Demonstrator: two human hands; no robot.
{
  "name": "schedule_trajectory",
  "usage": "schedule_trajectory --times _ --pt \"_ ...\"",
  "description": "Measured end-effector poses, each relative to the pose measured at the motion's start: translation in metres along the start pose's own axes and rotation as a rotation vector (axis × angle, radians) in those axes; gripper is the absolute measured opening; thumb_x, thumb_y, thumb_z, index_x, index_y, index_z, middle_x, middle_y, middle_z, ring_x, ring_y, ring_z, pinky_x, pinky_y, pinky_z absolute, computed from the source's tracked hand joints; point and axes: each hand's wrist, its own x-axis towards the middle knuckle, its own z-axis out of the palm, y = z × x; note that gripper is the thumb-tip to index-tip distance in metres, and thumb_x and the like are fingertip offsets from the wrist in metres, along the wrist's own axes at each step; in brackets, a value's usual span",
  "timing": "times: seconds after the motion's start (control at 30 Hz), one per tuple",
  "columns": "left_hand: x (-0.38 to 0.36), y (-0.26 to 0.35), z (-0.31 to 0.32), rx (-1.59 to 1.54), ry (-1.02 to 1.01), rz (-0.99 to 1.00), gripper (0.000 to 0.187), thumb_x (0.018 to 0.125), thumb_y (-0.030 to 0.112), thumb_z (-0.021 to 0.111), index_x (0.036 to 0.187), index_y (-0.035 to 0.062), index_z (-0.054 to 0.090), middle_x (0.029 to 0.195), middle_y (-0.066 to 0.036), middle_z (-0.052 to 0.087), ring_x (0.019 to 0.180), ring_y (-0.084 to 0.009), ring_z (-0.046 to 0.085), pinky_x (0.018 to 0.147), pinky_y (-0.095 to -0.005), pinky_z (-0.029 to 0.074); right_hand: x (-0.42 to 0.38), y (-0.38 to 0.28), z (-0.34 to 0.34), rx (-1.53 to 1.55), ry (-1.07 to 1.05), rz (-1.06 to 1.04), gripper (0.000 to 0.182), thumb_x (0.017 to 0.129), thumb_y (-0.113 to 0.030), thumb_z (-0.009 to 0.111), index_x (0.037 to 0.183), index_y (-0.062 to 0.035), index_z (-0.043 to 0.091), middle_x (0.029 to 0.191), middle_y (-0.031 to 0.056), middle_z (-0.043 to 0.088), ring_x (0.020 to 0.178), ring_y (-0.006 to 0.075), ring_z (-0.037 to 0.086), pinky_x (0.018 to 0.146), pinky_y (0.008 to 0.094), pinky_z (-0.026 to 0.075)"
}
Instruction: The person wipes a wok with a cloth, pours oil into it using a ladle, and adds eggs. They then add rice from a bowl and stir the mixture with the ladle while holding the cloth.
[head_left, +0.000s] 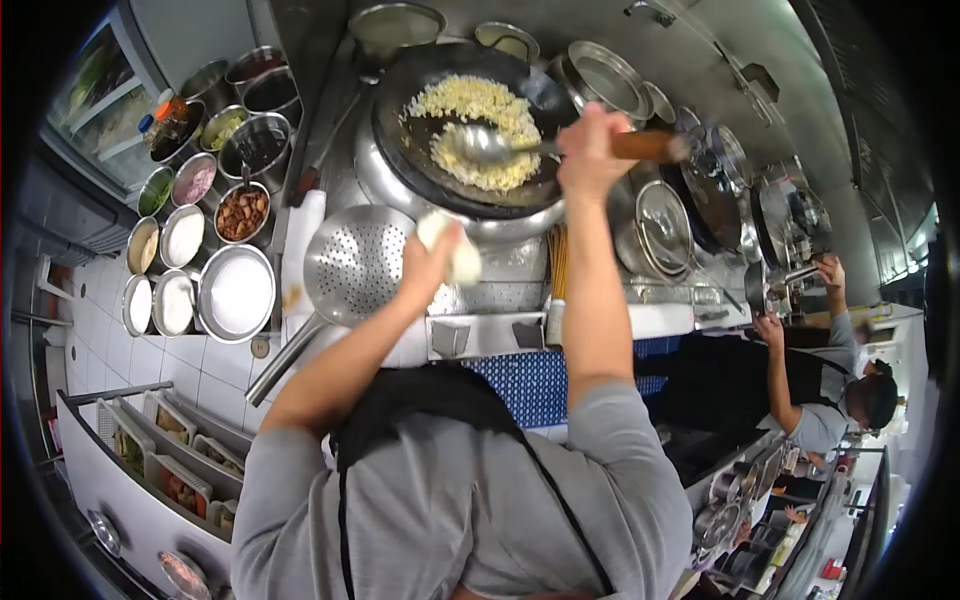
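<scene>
A black wok point(400, 150) sits on the stove in front of me, with yellow and white fried rice point(470, 100) in it. My right hand point(595, 155) is closed round the shaft of a ladle point(482, 145), whose wooden handle sticks out to the right. The ladle's bowl lies in the rice and is a little blurred. Near the wok's front edge, my left hand point(428, 262) grips a folded white cloth point(462, 258). A perforated metal strainer point(355, 265) rests just left of that hand, its handle pointing down and left.
Steel containers of ingredients, among them a bowl of white powder point(236, 292) and browned chunks point(242, 213), crowd the left. Lidded pots and a sieve point(664, 225) stand to the right. A bamboo brush point(557, 275) lies by the counter edge. Another person point(800, 390) works at the far right.
</scene>
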Motion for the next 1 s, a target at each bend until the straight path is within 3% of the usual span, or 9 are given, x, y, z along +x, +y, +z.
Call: schedule_trajectory --times 0.07,0.2,0.27,0.4,0.43,0.6,0.73,0.77,1.0 --pt "0.023 0.029 0.01 -0.196 -0.027 -0.361 0.055 0.089 0.057 0.053 0.107 0.0058 0.062 0.092 -0.009 0.068 0.078 -0.0216 0.069 0.065 -0.0352 0.057 0.002 0.048 -0.001 -0.012 -0.017 -0.074 0.036 0.084 -0.005 0.065 0.061 -0.0106 0.039 0.048 0.0019 0.045 0.037 0.0116 0.045 0.039 0.0286 0.041" --pt "0.071 0.021 0.013 -0.266 -0.2 -0.582 0.038 0.087 0.053 0.056 0.096 0.0172 0.061 0.083 -0.004 0.064 0.073 -0.022 0.064 0.062 -0.0399 0.056 0.076 -0.024 0.017 -0.229 0.017 0.12 0.036 0.082 -0.007 0.068 0.06 -0.0103 0.041 0.05 0.0007 0.046 0.037 0.0106 0.043 0.035 0.027 0.035" --pt "0.081 0.019 0.019 -0.362 -0.195 -0.696 0.033 0.086 0.05 0.057 0.095 0.0193 0.061 0.084 -0.004 0.064 0.072 -0.0244 0.063 0.064 -0.0436 0.055 0.08 -0.008 -0.015 -0.079 0.023 -0.064 0.034 0.083 -0.007 0.067 0.06 -0.0097 0.042 0.049 0.0003 0.045 0.036 0.0101 0.04 0.034 0.0267 0.034" --pt "0.104 0.011 0.045 -0.339 0.01 -0.636 0.017 0.092 0.027 0.052 0.099 0.012 0.056 0.086 -0.008 0.062 0.07 -0.0301 0.062 0.055 -0.0447 0.054 0.019 0.051 -0.004 0.068 0.258 0.007 0.03 0.082 -0.006 0.065 0.064 -0.0098 0.041 0.048 0.0021 0.043 0.036 0.0127 0.039 0.037 0.0289 0.038" --pt "0.08 0.026 0.045 -0.268 0.04 -0.582 0.015 0.094 0.022 0.047 0.098 0.0096 0.055 0.085 -0.007 0.061 0.07 -0.0287 0.063 0.051 -0.0428 0.053 0.027 0.041 0.01 0.14 0.127 0.063 0.03 0.081 -0.006 0.065 0.065 -0.0097 0.041 0.047 0.0018 0.04 0.035 0.0141 0.038 0.037 0.0317 0.039" --pt "-0.015 0.108 0.051 -0.404 -0.021 -0.614 0.016 0.094 0.021 0.048 0.102 0.0086 0.054 0.079 -0.008 0.061 0.065 -0.0244 0.062 0.043 -0.038 0.048 0.069 -0.135 0.054 0.148 -0.103 0.311 0.02 0.083 -0.013 0.066 0.077 -0.0113 0.047 0.049 -0.003 0.039 0.034 0.0102 0.035 0.032 0.0273 0.03" --pt "0.017 0.069 0.032 -0.403 -0.062 -0.56 0.017 0.091 0.02 0.049 0.103 0.0087 0.052 0.083 -0.009 0.063 0.068 -0.0237 0.063 0.048 -0.0368 0.051 0.064 -0.051 0.047 -0.017 0.073 0.256 0.029 0.085 -0.008 0.063 0.066 -0.0107 0.042 0.05 -0.0003 0.041 0.038 0.0115 0.039 0.037 0.0307 0.04" --pt "0.012 0.038 0.026 -0.451 -0.034 -0.505 0.017 0.09 0.019 0.049 0.103 0.0089 0.052 0.085 -0.009 0.064 0.069 -0.0233 0.064 0.048 -0.0365 0.05 0.075 -0.017 0.041 0.117 0.108 0.192 0.022 0.084 -0.012 0.064 0.077 -0.0131 0.044 0.05 -0.0019 0.037 0.034 0.0127 0.033 0.032 0.0285 0.029" --pt "-0.054 0.083 0.029 -0.608 -0.187 -0.636 0.013 0.086 0.014 0.048 0.096 0.0079 0.055 0.082 -0.008 0.062 0.068 -0.0238 0.064 0.05 -0.0401 0.051 0.14 -0.124 0.04 -0.003 -0.096 0.357 0.019 0.082 -0.015 0.064 0.073 -0.0114 0.048 0.047 -0.0026 0.034 0.035 0.0134 0.034 0.033 0.0292 0.03"
